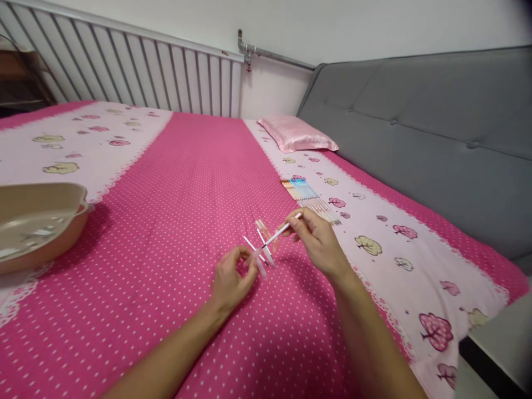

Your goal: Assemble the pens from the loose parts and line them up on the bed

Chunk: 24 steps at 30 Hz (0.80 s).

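My right hand pinches a slim white pen-like stick near its upper end. The stick slants down to the left and looks dark at its lower tip. That tip meets a small translucent pinkish piece, like a pen cap, pinched between thumb and finger of my left hand. Whether the tip is inside the piece, I cannot tell. Under and just beyond the fingers, several thin white sticks and clear pinkish tubes lie crosswise on the pink dotted bedspread. My fingers partly cover them.
A row of slim pens, orange, blue and pale, lies side by side beyond my right hand. At left stands a tan basin with small pale pieces inside. A pink pillow rests by the grey headboard; a radiator lines the wall.
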Motion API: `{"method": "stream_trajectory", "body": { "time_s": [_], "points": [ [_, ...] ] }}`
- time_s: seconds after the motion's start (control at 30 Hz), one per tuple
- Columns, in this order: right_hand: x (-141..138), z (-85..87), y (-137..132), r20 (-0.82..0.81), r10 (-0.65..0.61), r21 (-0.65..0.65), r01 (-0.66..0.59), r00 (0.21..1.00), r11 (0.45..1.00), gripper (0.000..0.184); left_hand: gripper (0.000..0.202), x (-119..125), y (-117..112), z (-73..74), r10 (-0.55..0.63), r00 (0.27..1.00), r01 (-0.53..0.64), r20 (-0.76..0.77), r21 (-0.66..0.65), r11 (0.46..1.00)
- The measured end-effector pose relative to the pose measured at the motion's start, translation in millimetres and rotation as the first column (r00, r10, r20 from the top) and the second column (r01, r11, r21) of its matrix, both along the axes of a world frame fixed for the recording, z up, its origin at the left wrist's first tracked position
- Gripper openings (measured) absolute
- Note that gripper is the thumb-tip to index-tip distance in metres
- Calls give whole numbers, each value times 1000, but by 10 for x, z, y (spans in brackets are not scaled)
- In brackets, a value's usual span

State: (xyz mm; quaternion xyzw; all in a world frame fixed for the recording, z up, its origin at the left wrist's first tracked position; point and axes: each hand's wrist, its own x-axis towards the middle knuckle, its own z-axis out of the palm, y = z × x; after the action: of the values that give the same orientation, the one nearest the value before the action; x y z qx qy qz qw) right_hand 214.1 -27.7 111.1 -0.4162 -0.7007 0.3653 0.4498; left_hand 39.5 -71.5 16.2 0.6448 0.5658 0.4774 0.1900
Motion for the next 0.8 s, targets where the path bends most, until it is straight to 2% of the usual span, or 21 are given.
{"method": "stream_trajectory", "body": {
  "time_s": [0.23,0.37,0.53,0.63,0.8],
  "points": [
    [-14,-57,24,-23,25,-49,-26,999,998,19,8,-2,3,-8,-8,1000,9,-10,34,999],
    [-48,-119,45,-15,38,-85,-39,999,996,22,21,-11,12,-28,-16,1000,16,-10,26,1000],
    [-65,-165,68,-30,22,-94,-25,999,995,23,23,-7,-10,8,-108,994,108,-29,15,994],
    [-91,-186,57,12,85,-123,-83,996,989,22,25,0,-34,37,-146,989,146,4,-19,989],
    [-186,-209,8,216,250,-191,-211,944,959,23,26,-4,-38,22,-163,985,166,52,-67,984]
  ]
}}
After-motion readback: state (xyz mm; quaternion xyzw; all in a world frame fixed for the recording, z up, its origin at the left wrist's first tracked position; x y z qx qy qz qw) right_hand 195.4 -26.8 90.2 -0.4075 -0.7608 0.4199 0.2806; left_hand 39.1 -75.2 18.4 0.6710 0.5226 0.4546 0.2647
